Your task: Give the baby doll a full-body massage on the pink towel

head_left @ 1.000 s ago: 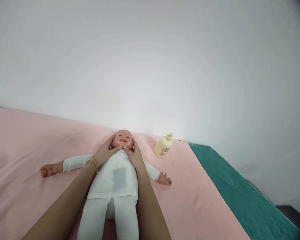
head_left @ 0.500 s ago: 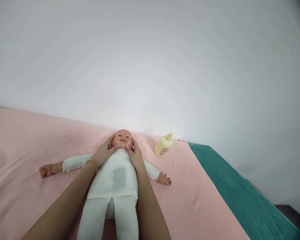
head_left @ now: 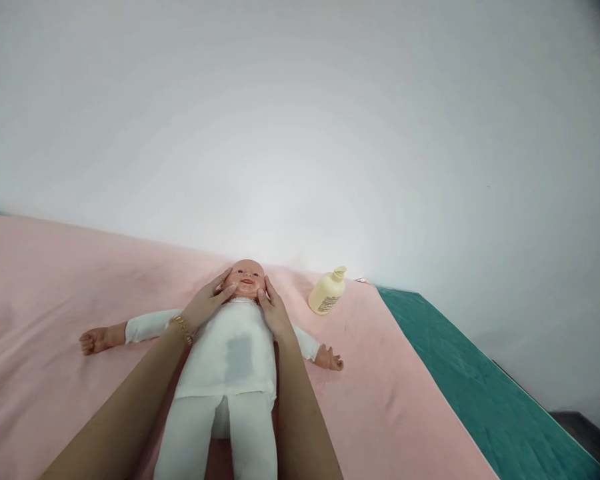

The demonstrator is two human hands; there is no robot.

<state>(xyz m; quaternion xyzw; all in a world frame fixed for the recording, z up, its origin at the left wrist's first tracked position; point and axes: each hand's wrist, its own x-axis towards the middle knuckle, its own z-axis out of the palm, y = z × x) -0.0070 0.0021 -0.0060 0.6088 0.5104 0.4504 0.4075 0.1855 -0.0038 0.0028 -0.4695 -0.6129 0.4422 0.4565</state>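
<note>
A baby doll [head_left: 230, 347] in white cloth lies on its back, its arms spread to both sides. My left hand [head_left: 207, 303] rests along one side of the doll's head [head_left: 249, 270], thumb on the cheek and fingers stretched back by the ear. On the opposite side, my right hand [head_left: 275, 310] lies the same way, its thumb at the edge of the other cheek. Both hands touch the head with thumb and fingers apart; some fingertips are hidden behind it. A gold bracelet [head_left: 181, 329] circles my left wrist.
A pale yellow pump bottle [head_left: 326, 293] stands right of the doll's head. Under everything spreads a pink sheet [head_left: 380, 400], with a green surface [head_left: 475, 380] beyond its right edge. A white wall [head_left: 300, 133] rises directly behind.
Both thumbs have slid outward from the doll's chin over its cheeks, away from each other. The doll and the bottle stay in place.
</note>
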